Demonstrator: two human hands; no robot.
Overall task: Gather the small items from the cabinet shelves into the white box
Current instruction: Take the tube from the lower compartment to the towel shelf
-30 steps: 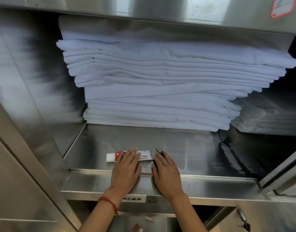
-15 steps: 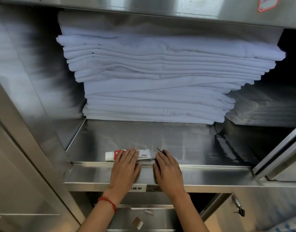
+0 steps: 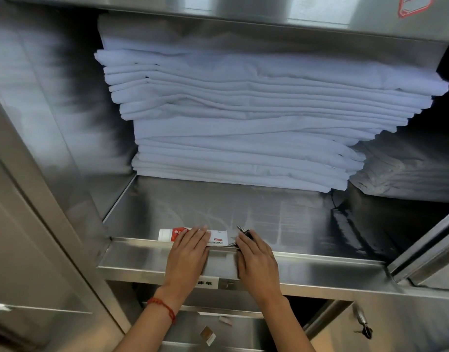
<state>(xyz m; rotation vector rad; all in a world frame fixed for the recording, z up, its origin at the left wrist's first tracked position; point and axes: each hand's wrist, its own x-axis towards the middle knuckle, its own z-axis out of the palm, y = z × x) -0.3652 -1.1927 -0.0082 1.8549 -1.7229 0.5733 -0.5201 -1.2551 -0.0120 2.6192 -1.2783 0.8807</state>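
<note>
We see a white tube (image 3: 193,235) with a red label lying on its side at the front edge of the steel shelf (image 3: 243,212), its cap pointing left. The left hand (image 3: 188,255) lies flat on it with straight fingers, pressing and not gripping. Just to the right of the tube there is a small dark metal item (image 3: 245,231); we cannot tell what it is. The right hand (image 3: 257,262) covers it with fingers lightly bent, so we cannot tell if its grip is released or clenched. Both wrists rest over the raised front lip (image 3: 320,273) of the shelf. A red string bracelet (image 3: 162,307) is on the left wrist. Behind the hands, well apart, stands a tall pile of folded white sheets (image 3: 243,118), and a second pile (image 3: 401,171) is in shadow at the right. The cabinet walls are brushed steel. A small label (image 3: 205,282) is stuck on the lip.
</note>
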